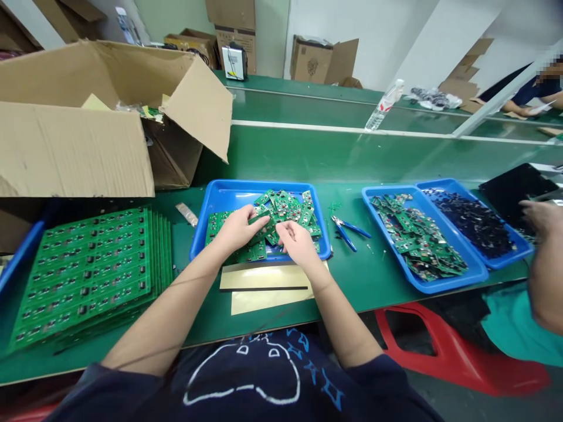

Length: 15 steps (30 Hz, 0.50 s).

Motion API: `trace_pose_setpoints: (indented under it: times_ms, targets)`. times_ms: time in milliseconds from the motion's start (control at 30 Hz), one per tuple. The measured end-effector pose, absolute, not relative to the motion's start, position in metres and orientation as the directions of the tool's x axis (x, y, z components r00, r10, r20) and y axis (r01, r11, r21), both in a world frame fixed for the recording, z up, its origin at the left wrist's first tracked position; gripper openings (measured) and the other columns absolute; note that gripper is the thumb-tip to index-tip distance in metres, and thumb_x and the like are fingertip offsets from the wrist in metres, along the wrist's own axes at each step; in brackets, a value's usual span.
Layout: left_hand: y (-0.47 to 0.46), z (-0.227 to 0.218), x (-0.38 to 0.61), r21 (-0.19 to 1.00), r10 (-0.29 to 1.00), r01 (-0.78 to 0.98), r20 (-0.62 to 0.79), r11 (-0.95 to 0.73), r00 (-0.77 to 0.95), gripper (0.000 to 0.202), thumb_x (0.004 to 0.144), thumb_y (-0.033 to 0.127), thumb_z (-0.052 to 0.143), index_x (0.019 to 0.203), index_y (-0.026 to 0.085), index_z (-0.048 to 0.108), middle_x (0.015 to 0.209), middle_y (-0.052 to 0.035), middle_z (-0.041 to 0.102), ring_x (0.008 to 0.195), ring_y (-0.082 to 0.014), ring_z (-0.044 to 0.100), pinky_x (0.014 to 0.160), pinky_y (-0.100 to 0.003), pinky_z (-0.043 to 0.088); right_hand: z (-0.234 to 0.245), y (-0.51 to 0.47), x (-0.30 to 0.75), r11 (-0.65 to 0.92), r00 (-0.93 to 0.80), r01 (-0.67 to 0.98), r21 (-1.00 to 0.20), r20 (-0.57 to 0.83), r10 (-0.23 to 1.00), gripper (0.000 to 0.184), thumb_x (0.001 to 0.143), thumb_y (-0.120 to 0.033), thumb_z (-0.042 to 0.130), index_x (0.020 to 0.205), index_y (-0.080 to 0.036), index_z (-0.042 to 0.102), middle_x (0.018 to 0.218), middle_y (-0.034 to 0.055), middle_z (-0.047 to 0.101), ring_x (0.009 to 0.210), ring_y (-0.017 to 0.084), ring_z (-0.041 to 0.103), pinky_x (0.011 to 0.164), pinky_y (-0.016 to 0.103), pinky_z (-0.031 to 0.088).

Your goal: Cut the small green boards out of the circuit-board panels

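Note:
My left hand (240, 228) is closed around a green circuit board (260, 227) over a blue tray (202, 234). Just to its right, my right hand (295, 239) is closed with thumb and fingertips together; what they pinch, if anything, is too small to make out. Small green circuit boards (288, 205) lie heaped in the tray under and behind both hands. Yellow paper strips (255, 276) with a thin black strip lie in front of the tray. Blue-handled cutters (347, 228) rest open on the table to its right.
Large circuit board panels (88, 264) are stacked at left, below an open cardboard box (79, 146). At right stand one tray of small boards (477, 275) and another of dark parts (475, 228). A co-worker's arm (548, 258) reaches in there. A bottle (385, 106) stands behind.

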<state>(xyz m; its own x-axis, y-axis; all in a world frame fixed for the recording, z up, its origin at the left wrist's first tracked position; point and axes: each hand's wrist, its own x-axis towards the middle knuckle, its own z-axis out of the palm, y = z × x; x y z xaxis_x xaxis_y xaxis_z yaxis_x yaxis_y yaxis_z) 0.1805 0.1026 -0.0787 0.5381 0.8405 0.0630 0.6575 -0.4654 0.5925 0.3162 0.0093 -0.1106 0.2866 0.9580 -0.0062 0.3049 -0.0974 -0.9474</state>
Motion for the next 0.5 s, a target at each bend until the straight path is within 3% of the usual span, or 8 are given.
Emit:
trace_pose_setpoints:
  times_ms: [100,200,267,400,500]
  targets:
    - [0.091,-0.08,0.19,0.843,0.901,0.472,0.036,-0.259,0.432,0.032,0.08,0.046,0.042,0.061,0.021,0.035,0.054,0.0049,0.036,0.049,-0.0108,0.035,0.05,-0.024,0.029,-0.111,0.013,0.304,-0.07,0.332,-0.014,-0.997,-0.071,0.941,0.041,0.077,-0.055,0.049,0.098,-0.02,0.042,0.055,-0.0063,0.054,0.041,0.01,0.051,0.038,0.019,0.036]
    - [0.082,-0.081,0.199,0.932,0.899,0.346,-0.058,-0.107,0.434,0.03,0.081,0.047,0.039,0.066,0.021,0.038,0.055,0.0057,0.036,0.048,-0.0104,0.035,0.049,-0.024,0.03,-0.106,0.015,0.299,-0.04,0.413,-0.138,-0.99,-0.094,0.906,0.041,0.076,-0.053,0.052,0.099,-0.021,0.041,0.051,-0.0086,0.049,0.038,0.009,0.049,0.036,0.02,0.038]
    - [0.079,-0.08,0.201,0.901,0.876,0.39,-0.025,-0.189,0.481,0.028,0.082,0.046,0.038,0.069,0.021,0.04,0.059,0.0044,0.041,0.053,-0.012,0.04,0.053,-0.025,0.033,-0.102,0.015,0.302,-0.05,0.413,-0.12,-0.992,-0.095,0.906,0.037,0.075,-0.05,0.055,0.095,-0.021,0.045,0.05,-0.0084,0.047,0.038,0.009,0.048,0.036,0.021,0.041]
    - [0.08,-0.073,0.199,0.705,0.759,0.538,0.003,-0.463,0.651,0.029,0.085,0.044,0.034,0.07,0.021,0.042,0.064,0.0019,0.048,0.061,-0.0157,0.047,0.06,-0.028,0.035,-0.098,0.011,0.319,-0.063,0.273,-0.066,-0.996,-0.079,0.959,0.034,0.072,-0.05,0.059,0.084,-0.02,0.05,0.049,-0.0064,0.05,0.038,0.01,0.048,0.035,0.023,0.043]
    - [0.076,-0.071,0.2,0.685,0.728,0.507,0.051,-0.524,0.683,0.029,0.088,0.038,0.029,0.066,0.022,0.037,0.063,0.0014,0.046,0.059,-0.0154,0.047,0.059,-0.027,0.034,-0.1,0.011,0.326,-0.072,0.3,-0.061,-0.996,-0.087,0.95,0.038,0.068,-0.051,0.063,0.087,-0.02,0.051,0.047,-0.0077,0.048,0.035,0.009,0.045,0.032,0.021,0.039]
